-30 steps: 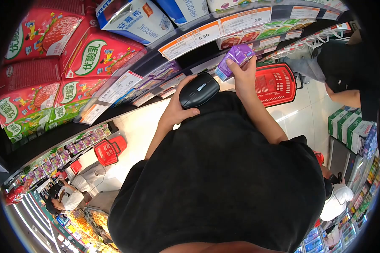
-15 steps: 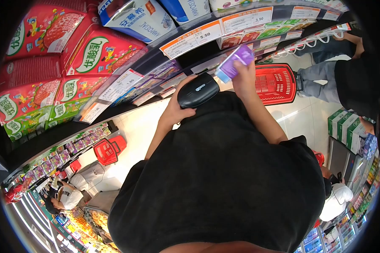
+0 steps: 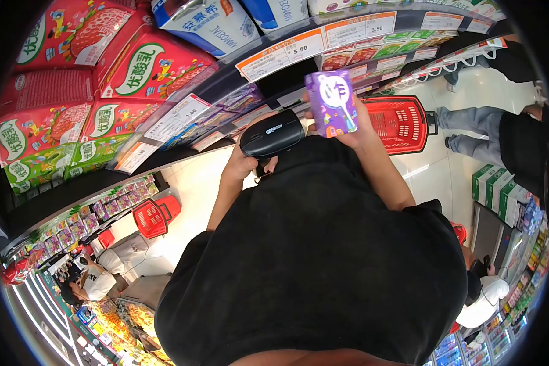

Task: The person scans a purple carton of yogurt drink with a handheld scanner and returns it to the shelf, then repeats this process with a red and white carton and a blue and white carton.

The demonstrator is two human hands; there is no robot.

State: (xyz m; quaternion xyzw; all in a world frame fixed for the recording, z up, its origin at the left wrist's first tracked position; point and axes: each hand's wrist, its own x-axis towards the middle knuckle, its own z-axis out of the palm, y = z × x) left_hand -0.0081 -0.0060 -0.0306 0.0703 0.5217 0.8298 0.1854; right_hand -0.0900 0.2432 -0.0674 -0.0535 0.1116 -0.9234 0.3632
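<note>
My left hand point(image 3: 241, 163) is wrapped round a black handheld barcode scanner point(image 3: 273, 134), whose rounded top faces up. Its handle is mostly hidden below. Beside it, my right hand point(image 3: 361, 129) grips a small purple carton point(image 3: 331, 100) with white lettering and a spoon-like picture on its broad face. Scanner and carton are held close together but apart, in front of my black shirt, near the shelf edge with its price labels point(image 3: 280, 55).
Red packs point(image 3: 155, 64) and blue-and-white cartons point(image 3: 210, 27) fill the shelf above. A red basket point(image 3: 399, 125) stands on the floor at right, near a person in jeans point(image 3: 476, 125). Another red basket point(image 3: 152, 216) is at left. Green-and-white boxes point(image 3: 500, 189) are stacked at far right.
The purple carton has turned in my right hand, so its broad printed face now shows, and it has moved slightly left and down. The scanner has shifted a little left.
</note>
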